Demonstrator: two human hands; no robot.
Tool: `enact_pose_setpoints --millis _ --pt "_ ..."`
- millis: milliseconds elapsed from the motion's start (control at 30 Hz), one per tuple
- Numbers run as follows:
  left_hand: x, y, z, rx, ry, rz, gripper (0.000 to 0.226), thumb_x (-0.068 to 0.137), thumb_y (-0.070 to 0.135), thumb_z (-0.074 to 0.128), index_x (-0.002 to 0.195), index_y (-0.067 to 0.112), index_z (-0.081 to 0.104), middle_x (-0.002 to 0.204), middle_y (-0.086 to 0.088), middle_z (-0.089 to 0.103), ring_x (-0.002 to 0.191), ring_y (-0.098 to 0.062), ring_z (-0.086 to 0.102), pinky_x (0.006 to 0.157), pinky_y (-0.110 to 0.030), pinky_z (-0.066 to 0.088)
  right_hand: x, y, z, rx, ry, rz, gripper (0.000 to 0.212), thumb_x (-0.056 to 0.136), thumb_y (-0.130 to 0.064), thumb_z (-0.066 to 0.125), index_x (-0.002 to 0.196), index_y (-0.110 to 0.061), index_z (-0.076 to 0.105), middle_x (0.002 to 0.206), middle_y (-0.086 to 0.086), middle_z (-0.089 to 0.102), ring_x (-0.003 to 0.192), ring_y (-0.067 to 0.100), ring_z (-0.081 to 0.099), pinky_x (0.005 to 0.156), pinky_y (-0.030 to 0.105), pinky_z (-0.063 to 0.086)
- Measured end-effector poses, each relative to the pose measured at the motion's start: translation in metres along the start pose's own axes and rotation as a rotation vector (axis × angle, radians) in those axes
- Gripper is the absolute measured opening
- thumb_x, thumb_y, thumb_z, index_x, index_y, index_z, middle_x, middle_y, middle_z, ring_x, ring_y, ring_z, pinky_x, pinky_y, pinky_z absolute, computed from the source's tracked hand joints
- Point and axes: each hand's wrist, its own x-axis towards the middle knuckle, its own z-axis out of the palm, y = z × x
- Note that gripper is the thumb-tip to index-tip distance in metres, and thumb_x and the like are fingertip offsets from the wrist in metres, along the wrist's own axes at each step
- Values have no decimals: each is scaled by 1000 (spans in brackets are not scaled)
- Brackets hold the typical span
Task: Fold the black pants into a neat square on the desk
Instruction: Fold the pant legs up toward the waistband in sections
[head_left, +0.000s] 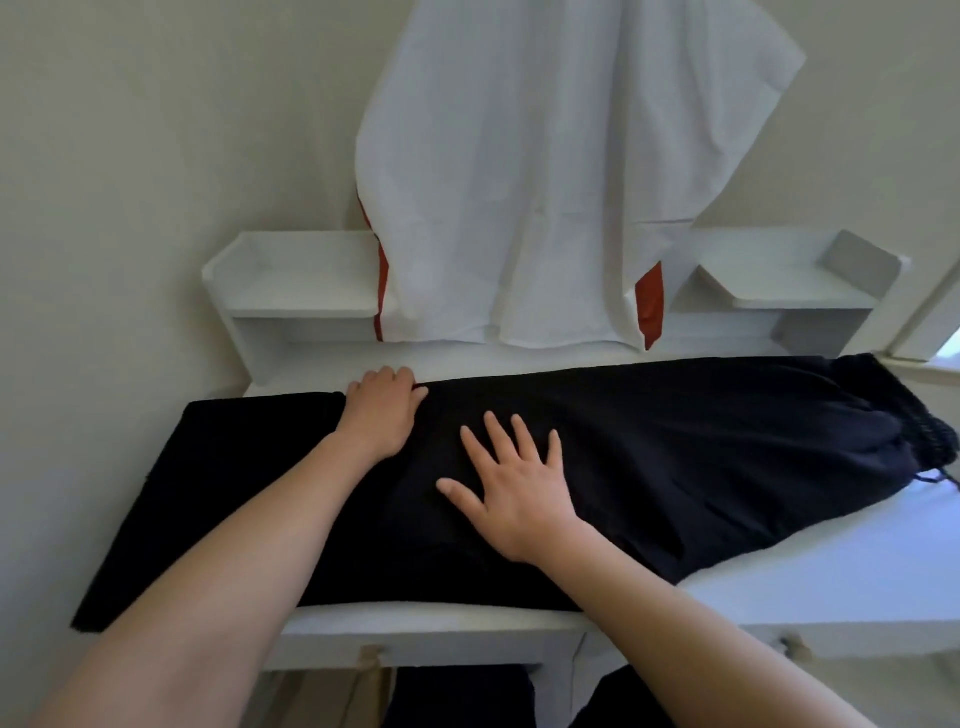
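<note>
The black pants (701, 457) lie lengthwise across the white desk (831, 571), legs together, waistband with drawstring at the right end and the leg hems hanging off the left edge. My left hand (382, 410) rests at the far edge of the pants, its fingers curled over the fabric's edge there. My right hand (514, 483) lies flat on the middle of the pants with fingers spread, holding nothing.
A white cloth with red trim (545, 182) hangs down the wall over the desk's raised back shelves (296, 291). A window ledge (935, 364) sits at the far right. Drawer knobs (795, 647) show under the front edge.
</note>
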Motion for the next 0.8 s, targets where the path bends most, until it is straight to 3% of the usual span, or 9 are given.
enact_pose_setpoints --millis 167,333,400,467,533,600,667,800 --pt "6 -7 3 -68 33 75 31 101 39 32 98 13 49 97 -8 55 89 -26 49 78 -38 35 -3 13 10 -34 37 -11 87 78 -83 -6 152 -38 3 163 -2 -1 149 26 -10 114 60 -9" --pt "1 1 -15 48 38 129 29 100 30 40 121 13 50 120 -10 52 109 -29 48 93 -41 36 -6 11 2 -4 22 -15 81 83 -79 0 152 -38 7 163 -4 0 149 25 -7 115 59 -7" --pt "-7 -7 -35 -15 123 22 32 96 23 45 127 14 50 124 -12 51 112 -31 48 92 -43 39 -6 12 -3 54 9 3 71 90 -71 6 152 -38 12 163 -4 4 149 24 -6 116 59 -6" --pt "-21 -28 -55 -20 140 -208 39 91 32 52 124 11 48 121 -16 52 107 -35 50 79 -42 42 -2 4 -9 144 26 40 62 96 -62 16 151 -34 20 163 -3 10 150 25 -2 116 59 -3" --pt "-40 -44 -68 49 -54 -405 66 81 56 58 127 11 41 122 -16 51 106 -35 54 70 -38 42 6 -13 -15 135 74 -4 61 98 -57 25 152 -28 20 163 0 12 149 27 0 115 60 -1" --pt "-61 -47 -69 109 -252 -460 86 72 70 56 133 14 33 124 -15 51 105 -33 57 67 -36 44 17 -39 -17 56 80 -129 68 95 -60 29 153 -26 16 163 3 8 149 28 -2 115 60 -2" --pt "-77 -44 -61 136 -280 -409 79 75 66 53 132 14 33 116 -13 55 96 -29 59 62 -33 44 25 -64 -13 25 -5 -189 77 92 -66 30 154 -25 10 163 4 2 149 29 -7 115 60 -4" --pt "-89 -41 -56 138 -157 -299 47 82 44 51 115 11 43 84 -4 54 69 -21 52 51 -30 36 26 -85 9 -42 -98 -192 85 88 -73 19 155 -24 1 163 7 -6 148 32 -12 114 63 -8"
